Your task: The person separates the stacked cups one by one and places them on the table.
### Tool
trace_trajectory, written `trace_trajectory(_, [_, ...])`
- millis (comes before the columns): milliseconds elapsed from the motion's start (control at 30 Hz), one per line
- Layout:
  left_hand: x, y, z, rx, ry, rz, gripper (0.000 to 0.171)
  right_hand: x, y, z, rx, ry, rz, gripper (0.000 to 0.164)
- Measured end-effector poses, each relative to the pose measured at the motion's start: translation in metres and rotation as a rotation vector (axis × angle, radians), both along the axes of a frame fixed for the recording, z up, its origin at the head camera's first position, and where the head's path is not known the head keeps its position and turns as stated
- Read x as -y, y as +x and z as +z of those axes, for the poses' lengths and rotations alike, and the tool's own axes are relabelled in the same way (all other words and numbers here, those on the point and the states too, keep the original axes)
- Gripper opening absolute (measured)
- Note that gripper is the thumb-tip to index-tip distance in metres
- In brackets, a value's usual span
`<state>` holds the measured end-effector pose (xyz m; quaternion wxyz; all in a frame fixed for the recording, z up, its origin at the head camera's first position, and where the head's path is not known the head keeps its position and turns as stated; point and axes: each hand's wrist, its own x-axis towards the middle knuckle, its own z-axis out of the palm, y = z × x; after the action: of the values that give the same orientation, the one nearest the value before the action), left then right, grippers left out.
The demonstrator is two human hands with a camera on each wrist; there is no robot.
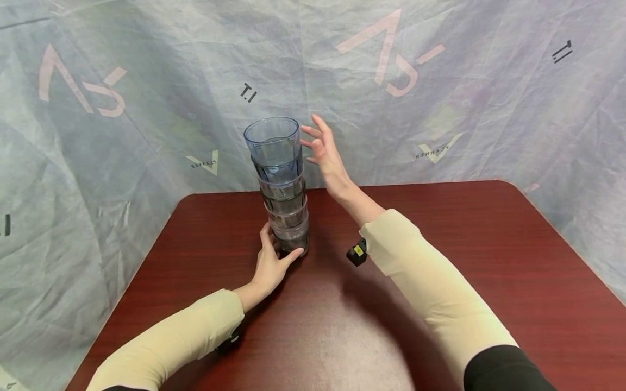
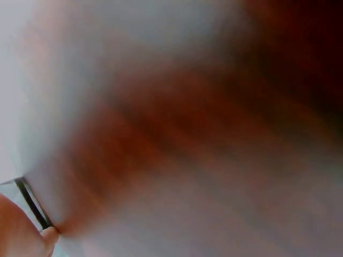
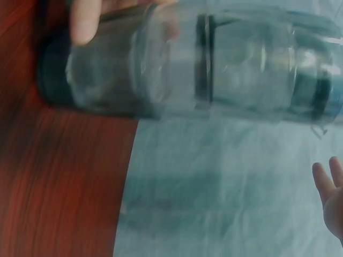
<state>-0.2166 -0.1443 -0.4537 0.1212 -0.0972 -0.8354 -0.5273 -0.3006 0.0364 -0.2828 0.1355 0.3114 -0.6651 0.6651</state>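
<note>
A tall stack of nested clear plastic cups [image 1: 286, 209] stands on the table, leaning slightly in the head view. Blue-tinted cups [image 1: 274, 152] form its top, and the lower ones are smoky grey. My left hand [image 1: 271, 265] holds the lowest part of the stack, thumb in front and fingers round the left side. Beside the top rim, my right hand [image 1: 329, 160] is raised with fingers spread and nothing in it. In the right wrist view the stack [image 3: 177, 69] lies sideways across the picture, with a left-hand finger [image 3: 86, 24] on its lower end. The left wrist view is mostly blurred.
The dark red wooden table [image 1: 440, 244] has rounded far corners. Behind and beside it hangs a pale grey printed cloth [image 1: 195, 70]. A small black wrist camera [image 1: 357, 253] sticks out below the right cream sleeve [image 1: 420, 277].
</note>
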Motion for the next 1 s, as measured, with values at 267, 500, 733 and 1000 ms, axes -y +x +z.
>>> trace_trajectory(267, [-0.001,0.001,0.003,0.015,-0.022,-0.003,0.094,0.018,0.001,0.005,-0.093,-0.011,0.107,0.117])
trace_trajectory(500, [-0.001,0.000,0.002,0.029,-0.024,0.009,0.094,0.024,0.000,0.007,-0.102,0.017,0.175,0.115])
trace_trajectory(733, [-0.001,0.001,0.004,0.037,-0.024,0.007,0.094,0.023,0.001,0.010,-0.101,0.005,0.196,0.107])
trace_trajectory(1000, [-0.001,0.001,0.003,0.049,-0.029,0.008,0.094,0.020,0.002,0.010,-0.117,-0.024,0.228,0.068])
